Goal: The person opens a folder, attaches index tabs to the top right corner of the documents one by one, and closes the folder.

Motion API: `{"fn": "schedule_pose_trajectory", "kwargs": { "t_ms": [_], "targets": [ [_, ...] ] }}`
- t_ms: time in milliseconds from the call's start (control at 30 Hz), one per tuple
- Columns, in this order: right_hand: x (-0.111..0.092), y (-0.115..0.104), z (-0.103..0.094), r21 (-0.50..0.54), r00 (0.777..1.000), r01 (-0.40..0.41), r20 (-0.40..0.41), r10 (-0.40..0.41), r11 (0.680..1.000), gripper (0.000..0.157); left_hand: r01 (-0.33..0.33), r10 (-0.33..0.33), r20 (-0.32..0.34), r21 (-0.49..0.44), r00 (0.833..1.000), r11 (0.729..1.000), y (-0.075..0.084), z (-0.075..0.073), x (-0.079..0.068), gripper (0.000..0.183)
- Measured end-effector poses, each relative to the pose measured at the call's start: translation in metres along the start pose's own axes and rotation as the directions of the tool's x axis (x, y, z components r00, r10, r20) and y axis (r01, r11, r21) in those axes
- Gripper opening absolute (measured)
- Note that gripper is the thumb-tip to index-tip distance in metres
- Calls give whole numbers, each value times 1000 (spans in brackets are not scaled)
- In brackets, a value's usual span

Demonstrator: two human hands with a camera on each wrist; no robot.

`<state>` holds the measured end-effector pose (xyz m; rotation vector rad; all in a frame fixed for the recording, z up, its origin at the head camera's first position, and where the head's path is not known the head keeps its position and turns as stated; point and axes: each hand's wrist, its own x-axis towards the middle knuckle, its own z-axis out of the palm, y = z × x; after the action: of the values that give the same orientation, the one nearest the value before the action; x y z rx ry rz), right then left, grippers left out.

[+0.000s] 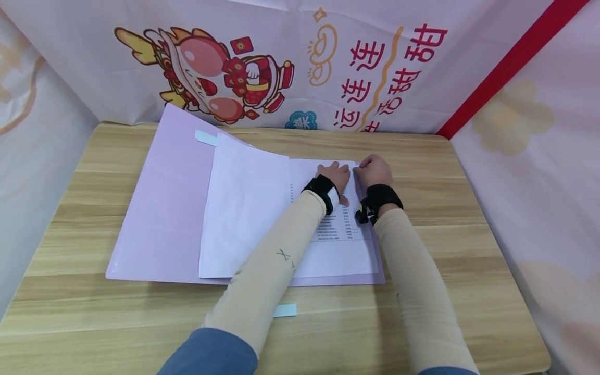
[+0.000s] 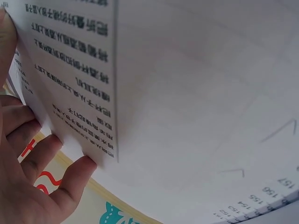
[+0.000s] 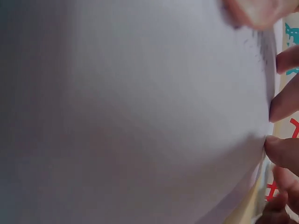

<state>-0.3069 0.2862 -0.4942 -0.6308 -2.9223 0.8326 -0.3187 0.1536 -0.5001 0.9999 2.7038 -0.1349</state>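
Note:
A lilac folder (image 1: 164, 208) lies spread out on the table, with a blank white page (image 1: 244, 203) over its middle and a printed sheet (image 1: 337, 260) on its right side. On the upper part of that sheet rests my left hand (image 1: 335, 178), its fingers spread; in the left wrist view the fingertips (image 2: 86, 163) touch the printed paper. Beside it, at the sheet's upper right edge, my right hand (image 1: 376, 171) pinches the paper. The right wrist view shows thumb and fingers (image 3: 285, 151) at the page edge.
One pale blue strip (image 1: 206, 138) sticks at the inner edge of the folder's left cover. Another pale blue strip (image 1: 285, 310) lies on the wooden table (image 1: 469, 291) in front of the folder. A printed cloth (image 1: 281, 31) hangs behind the table.

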Motion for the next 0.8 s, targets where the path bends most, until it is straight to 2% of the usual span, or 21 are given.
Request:
{"fn": "schedule_pose_trajectory", "kwargs": {
  "t_ms": [233,433,600,800],
  "targets": [
    [2,-1,3,19,997,1,76,-2,1000,22,0,0,-9,-4,1000,1000,0,0,-1,97],
    [5,-1,5,53,992,-59,113,53,997,26,-3,2,-17,-20,1000,1000,1,-3,-6,92],
    [7,-3,7,81,991,-93,106,84,992,31,-7,6,-25,-34,1000,999,1,-8,-11,85],
    [8,-6,8,76,990,-117,87,110,990,30,-2,2,-21,-15,1000,1000,-1,-3,-7,90]
  ]
}}
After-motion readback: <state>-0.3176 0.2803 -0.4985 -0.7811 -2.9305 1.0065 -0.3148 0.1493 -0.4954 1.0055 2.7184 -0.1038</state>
